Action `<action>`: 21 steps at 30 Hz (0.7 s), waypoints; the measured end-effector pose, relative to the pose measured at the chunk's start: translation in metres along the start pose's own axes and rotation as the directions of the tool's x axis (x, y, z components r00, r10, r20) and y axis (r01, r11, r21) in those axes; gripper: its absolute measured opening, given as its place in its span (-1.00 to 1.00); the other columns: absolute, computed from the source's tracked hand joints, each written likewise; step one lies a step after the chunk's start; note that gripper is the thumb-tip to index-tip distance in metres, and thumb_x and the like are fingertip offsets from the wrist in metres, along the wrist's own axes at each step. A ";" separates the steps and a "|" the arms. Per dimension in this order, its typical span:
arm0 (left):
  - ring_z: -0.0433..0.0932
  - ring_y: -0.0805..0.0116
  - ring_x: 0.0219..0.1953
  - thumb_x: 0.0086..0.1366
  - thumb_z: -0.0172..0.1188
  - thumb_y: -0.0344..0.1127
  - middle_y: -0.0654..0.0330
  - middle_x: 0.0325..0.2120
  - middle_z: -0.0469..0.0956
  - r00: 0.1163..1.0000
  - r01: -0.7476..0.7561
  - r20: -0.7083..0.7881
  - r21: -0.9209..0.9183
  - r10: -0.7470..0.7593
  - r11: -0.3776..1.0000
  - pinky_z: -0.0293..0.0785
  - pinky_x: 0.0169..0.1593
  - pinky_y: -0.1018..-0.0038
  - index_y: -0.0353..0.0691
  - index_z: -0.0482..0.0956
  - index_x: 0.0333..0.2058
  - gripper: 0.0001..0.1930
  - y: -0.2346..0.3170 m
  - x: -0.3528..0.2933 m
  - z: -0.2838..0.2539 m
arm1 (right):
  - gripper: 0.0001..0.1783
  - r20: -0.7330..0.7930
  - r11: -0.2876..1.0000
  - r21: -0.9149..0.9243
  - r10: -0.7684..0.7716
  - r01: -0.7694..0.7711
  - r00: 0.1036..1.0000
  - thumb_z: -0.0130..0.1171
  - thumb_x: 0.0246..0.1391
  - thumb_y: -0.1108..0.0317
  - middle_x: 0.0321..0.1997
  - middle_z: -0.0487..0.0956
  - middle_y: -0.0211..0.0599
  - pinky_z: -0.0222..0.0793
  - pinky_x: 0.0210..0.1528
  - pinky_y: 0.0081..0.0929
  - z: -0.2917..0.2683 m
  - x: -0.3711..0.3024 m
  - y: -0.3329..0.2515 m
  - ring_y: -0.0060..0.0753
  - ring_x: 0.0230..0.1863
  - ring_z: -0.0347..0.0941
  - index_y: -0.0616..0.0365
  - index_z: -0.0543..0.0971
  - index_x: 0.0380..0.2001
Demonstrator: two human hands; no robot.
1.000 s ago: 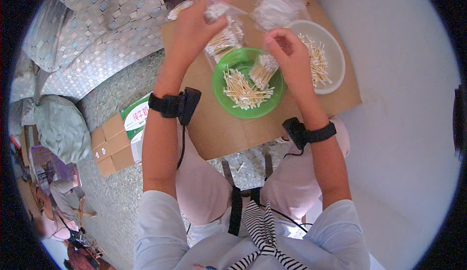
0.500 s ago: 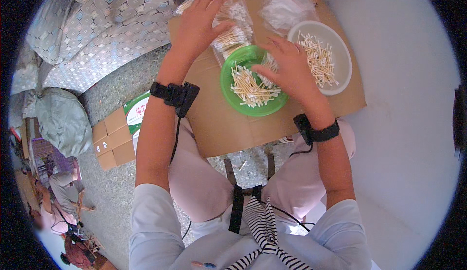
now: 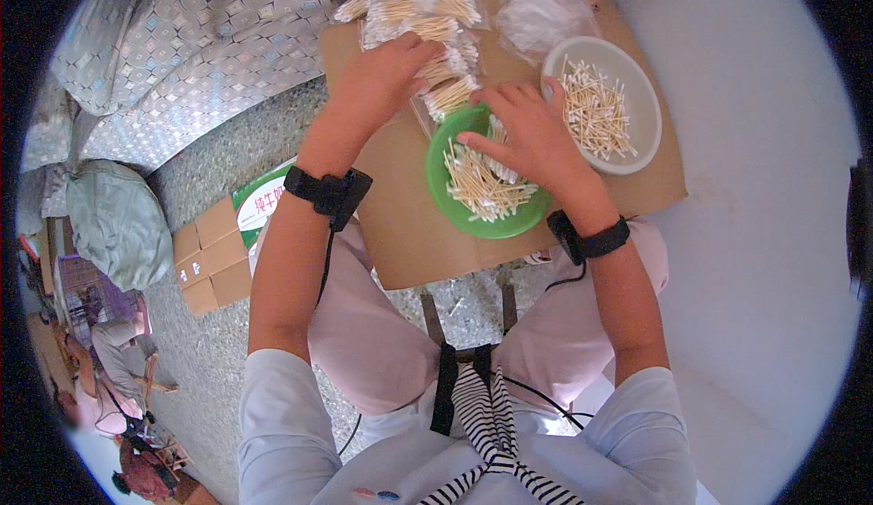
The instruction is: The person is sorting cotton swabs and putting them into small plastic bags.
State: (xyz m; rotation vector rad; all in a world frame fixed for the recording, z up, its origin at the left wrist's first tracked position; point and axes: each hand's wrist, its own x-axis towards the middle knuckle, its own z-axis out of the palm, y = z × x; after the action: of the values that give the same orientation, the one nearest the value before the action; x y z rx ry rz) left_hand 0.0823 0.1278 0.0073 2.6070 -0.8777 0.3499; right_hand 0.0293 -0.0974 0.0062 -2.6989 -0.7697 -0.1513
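Fingers (image 3: pixel 424 54) loosely apart: left hand (image 3: pixel 377 75) by slender cotton swabs (image 3: pixel 432 28), right hand (image 3: pixel 538 138) over round green plastic bowl (image 3: pixel 498 230)

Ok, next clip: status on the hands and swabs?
Left hand over bagged swabs. Right hand over green bowl, grips unclear. Loose swabs in bowl, partly hidden by right hand.

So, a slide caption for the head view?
Left hand by bagged cotton swabs, right hand over the green bowl.
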 end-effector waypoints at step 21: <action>0.46 0.53 -0.10 0.30 0.10 -0.23 0.32 -0.15 0.53 0.927 0.302 0.194 -0.894 -0.320 0.331 0.39 -0.07 0.60 -0.20 0.46 0.02 -0.65 0.041 0.024 -0.020 | -0.66 -0.184 0.271 0.961 0.481 0.054 0.857 0.29 0.00 0.25 -0.34 0.57 -0.38 0.39 -0.30 -0.66 -0.015 0.022 0.001 -0.60 -0.36 0.46 0.25 0.52 -0.22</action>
State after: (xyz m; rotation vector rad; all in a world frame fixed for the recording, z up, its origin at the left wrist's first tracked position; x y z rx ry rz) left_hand 0.0725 0.0933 0.0446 1.5985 -0.3232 -0.2153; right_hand 0.0483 -0.0929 0.0241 -1.4257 -0.1483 -0.1627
